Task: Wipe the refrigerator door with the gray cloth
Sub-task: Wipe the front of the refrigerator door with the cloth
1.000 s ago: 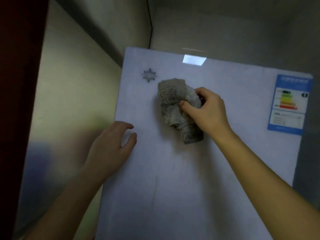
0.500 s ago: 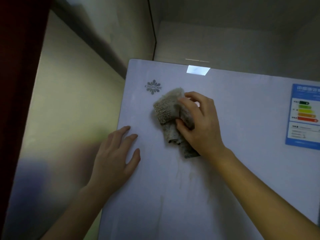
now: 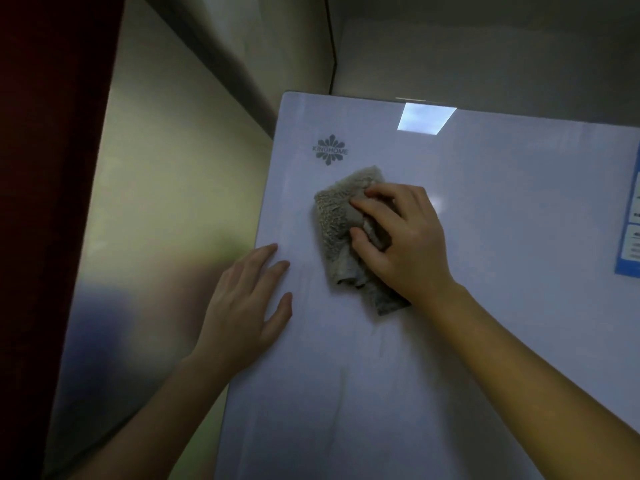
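We grip the bunched gray cloth point(image 3: 349, 233) in our right hand point(image 3: 405, 240) against the upper left of the refrigerator door point(image 3: 502, 271), our flat, empty left hand point(image 3: 246, 303) likely steadying it.

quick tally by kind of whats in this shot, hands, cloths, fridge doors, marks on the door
hands: 2, left hand and right hand
cloths: 1, gray cloth
doors: 1, refrigerator door
marks on the door: 2, logo and blue label
total: 6
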Available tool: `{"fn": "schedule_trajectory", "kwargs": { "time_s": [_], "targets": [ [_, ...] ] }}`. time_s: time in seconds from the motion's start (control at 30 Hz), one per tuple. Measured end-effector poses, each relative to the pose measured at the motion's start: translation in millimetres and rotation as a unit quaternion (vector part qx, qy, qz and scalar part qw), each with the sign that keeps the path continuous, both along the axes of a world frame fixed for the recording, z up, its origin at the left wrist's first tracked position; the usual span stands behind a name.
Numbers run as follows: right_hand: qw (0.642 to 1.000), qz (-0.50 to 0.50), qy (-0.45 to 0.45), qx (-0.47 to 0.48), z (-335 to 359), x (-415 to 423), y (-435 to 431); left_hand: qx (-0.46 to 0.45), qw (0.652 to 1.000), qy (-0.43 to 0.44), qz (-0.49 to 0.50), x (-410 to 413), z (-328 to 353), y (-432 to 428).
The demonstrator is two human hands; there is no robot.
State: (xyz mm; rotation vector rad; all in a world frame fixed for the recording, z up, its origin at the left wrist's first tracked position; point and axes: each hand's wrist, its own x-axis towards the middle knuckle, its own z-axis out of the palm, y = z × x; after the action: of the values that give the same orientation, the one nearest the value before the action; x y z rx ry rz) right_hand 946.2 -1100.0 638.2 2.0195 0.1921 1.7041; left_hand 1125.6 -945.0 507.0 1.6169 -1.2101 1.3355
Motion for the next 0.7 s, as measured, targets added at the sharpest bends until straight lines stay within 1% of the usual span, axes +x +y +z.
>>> {"fn": "schedule_trajectory", "kwargs": {
  "time_s": [0.13,0.2,0.27,0.37,0.53,0.63,0.7],
  "targets": [
    [0.999,0.034,-0.021,0.020,16,-1,2,-0.005,1.000,-0.011,0.005,1,-5,-3],
    [0.999,0.038,-0.022,0.002,18,3,3,-0.011,1.000,-0.009,0.003,1,-5,-4],
    [0.999,0.029,-0.014,-0.028,16,6,0,-0.015,1.000,-0.009,0.003,1,-5,-6],
    [0.999,0.022,0.017,-0.039,12,6,-5,-0.021,1.000,-0.011,0.005,0,-6,-8],
    [0.995,-0.040,0.067,-0.067,7,-1,-5,-0.024,1.000,0.001,0.008,-4,-9,-9],
    [0.994,-0.057,0.060,-0.076,15,-4,-8,-0.019,1.000,-0.008,0.012,-5,-14,-8],
    [0.997,-0.056,0.034,-0.044,21,-3,-7,-0.021,1.000,-0.008,0.017,-7,-19,-7]
  ]
}}
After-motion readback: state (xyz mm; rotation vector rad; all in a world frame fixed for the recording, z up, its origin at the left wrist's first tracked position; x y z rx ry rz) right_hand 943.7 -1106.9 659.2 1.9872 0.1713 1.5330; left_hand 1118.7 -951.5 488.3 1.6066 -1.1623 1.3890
